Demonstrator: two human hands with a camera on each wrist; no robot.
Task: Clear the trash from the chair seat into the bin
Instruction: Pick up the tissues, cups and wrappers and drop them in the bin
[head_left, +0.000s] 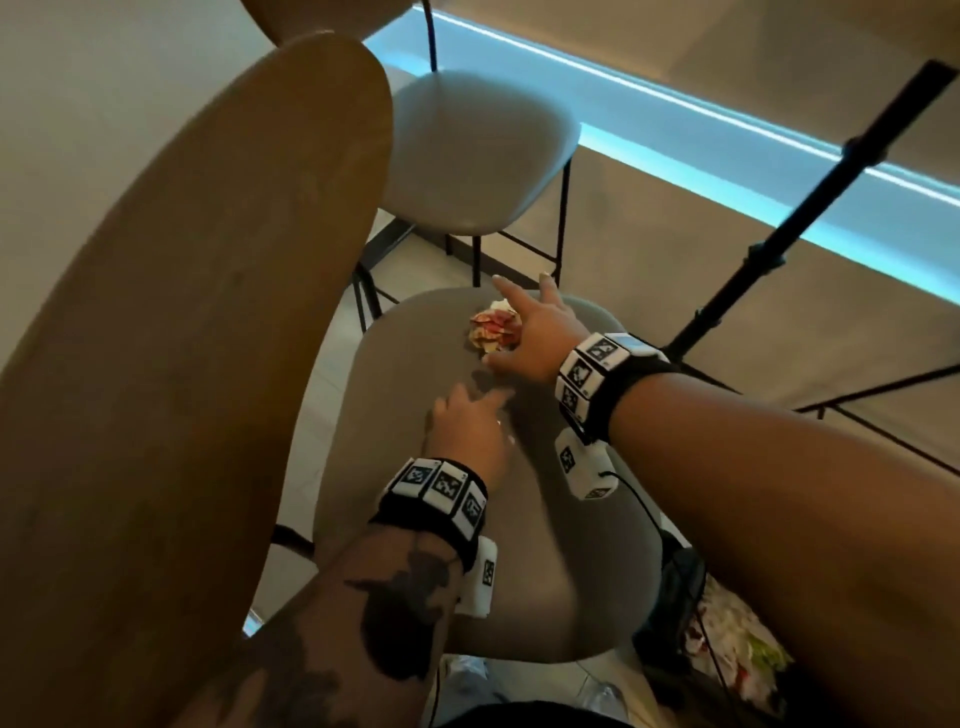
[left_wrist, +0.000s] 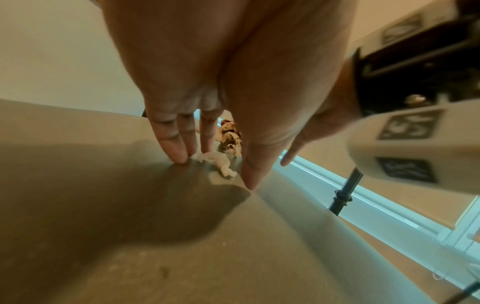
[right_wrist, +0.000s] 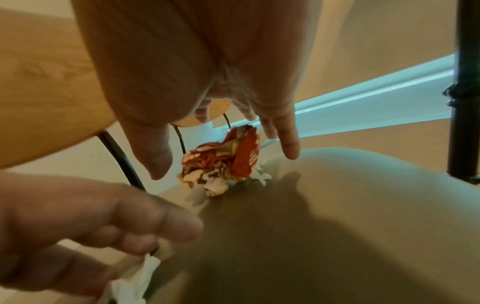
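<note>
A crumpled red and white wrapper (head_left: 492, 332) lies near the far edge of the grey chair seat (head_left: 519, 571). My right hand (head_left: 519, 325) hovers open over it, thumb (right_wrist: 155, 156) on one side and fingers (right_wrist: 289, 144) on the other, not closed on it. A small white tissue scrap (left_wrist: 218, 162) lies nearer on the seat. My left hand (head_left: 467, 410) is down on it with straight fingertips (left_wrist: 179, 156) touching the seat and the thumb apart, the scrap between them. The bin (head_left: 675, 597), black-lined and holding trash, stands at the seat's right.
A wooden chair back (head_left: 182, 312) rises on the left. A second grey chair (head_left: 478, 156) stands beyond. A black tripod (head_left: 779, 249) stands to the right of the seat, close to my right wrist.
</note>
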